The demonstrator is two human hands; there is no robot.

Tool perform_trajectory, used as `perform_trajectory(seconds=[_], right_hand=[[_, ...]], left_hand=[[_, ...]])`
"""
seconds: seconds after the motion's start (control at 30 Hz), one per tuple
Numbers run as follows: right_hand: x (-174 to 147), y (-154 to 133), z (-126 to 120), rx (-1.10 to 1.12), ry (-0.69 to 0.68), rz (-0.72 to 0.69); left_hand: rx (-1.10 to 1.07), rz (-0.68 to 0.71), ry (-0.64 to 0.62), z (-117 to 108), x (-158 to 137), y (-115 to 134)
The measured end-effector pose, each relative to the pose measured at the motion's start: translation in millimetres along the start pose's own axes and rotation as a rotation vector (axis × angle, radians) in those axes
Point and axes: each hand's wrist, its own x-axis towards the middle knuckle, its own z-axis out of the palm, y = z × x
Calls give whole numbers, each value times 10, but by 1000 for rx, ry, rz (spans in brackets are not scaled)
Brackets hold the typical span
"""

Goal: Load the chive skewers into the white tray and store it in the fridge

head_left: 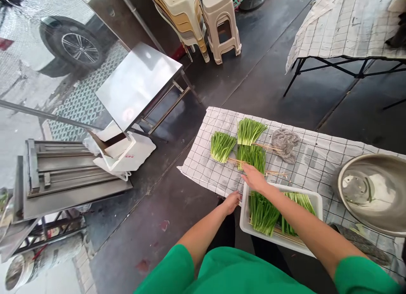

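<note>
Green chives threaded on thin bamboo skewers lie in flat bundles on the checked tablecloth: a left bundle (222,147), a far bundle (250,131) and a nearer bundle (253,155). My right hand (254,178) reaches over the tray's far left corner to the near end of that last bundle, its fingers stretched out. Beside the left end of the white plastic tray (318,205), at the table edge, my left hand (232,202) has curled fingers; what they grip, if anything, is hidden. More skewered chives (263,213) fill the tray, partly covered by my right forearm.
A crumpled grey cloth (284,145) lies right of the bundles. Farther right stands a large steel basin (345,201), with a dark grey glove-like cloth (361,243) near it. Beyond the table are a metal-topped table (139,80), stacked stools (184,10) and another covered table (342,31).
</note>
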Motion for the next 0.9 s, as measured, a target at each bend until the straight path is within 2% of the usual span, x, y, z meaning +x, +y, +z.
perform_trajectory(seconds=[0.1,0.2,0.3,0.4,0.5,0.67,0.8,0.9], right_hand=[[598,-241,309,-60,-1,6],[1027,-304,537,-140,32,112],[1288,-278,678,-217,37,263],[1400,-228,744,-271,2,354],[1410,-196,742,-310,-34,355],[1370,-236,662,-362,-58,330],[1358,-383,609,-387,-32,302],[1350,-583,526,-398,10,270]], left_hand=[[-69,-16,106,-369,-46,304],[-134,2,128,-785,-128,695],[-217,32,100,-1137,-224,1064],[-266,38,62,-1369,-277,1325],[-250,29,47,-1491,-278,1464],[-203,-24,31,-1570,-282,1558],[-171,-42,34,-1628,-320,1641],[-180,31,53,-1673,-360,1758]])
